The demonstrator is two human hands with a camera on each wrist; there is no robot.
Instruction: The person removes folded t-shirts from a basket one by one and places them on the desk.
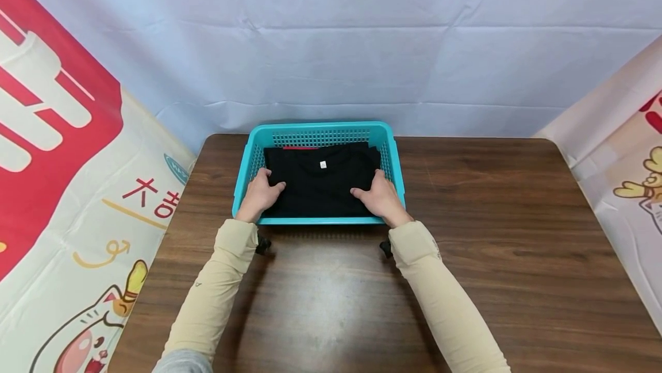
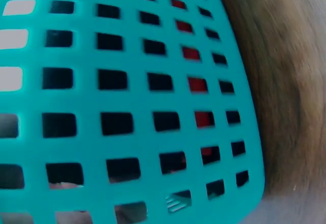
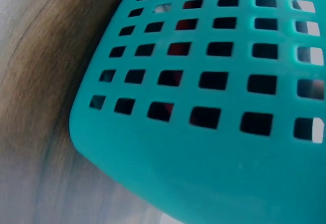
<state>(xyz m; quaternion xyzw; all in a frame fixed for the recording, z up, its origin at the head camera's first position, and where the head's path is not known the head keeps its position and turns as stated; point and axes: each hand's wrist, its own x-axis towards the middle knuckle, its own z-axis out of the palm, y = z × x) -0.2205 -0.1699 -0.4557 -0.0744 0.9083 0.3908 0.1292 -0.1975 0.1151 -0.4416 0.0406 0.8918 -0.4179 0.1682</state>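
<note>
A folded black shirt with a small white neck label lies in a turquoise plastic basket. My left hand reaches over the near rim and grips the shirt's left edge, thumb on top of the cloth. At the opposite edge my right hand holds the shirt the same way, its thumb pointing inward. The other fingers are mostly hidden down between cloth and basket wall. Both wrist views show the perforated basket wall, with black and red cloth behind the holes.
The basket stands at the back of a brown wooden table, close to a pale hanging cloth. A strip of red fabric shows behind the shirt. A printed red and white banner hangs on the left, another printed sheet on the right.
</note>
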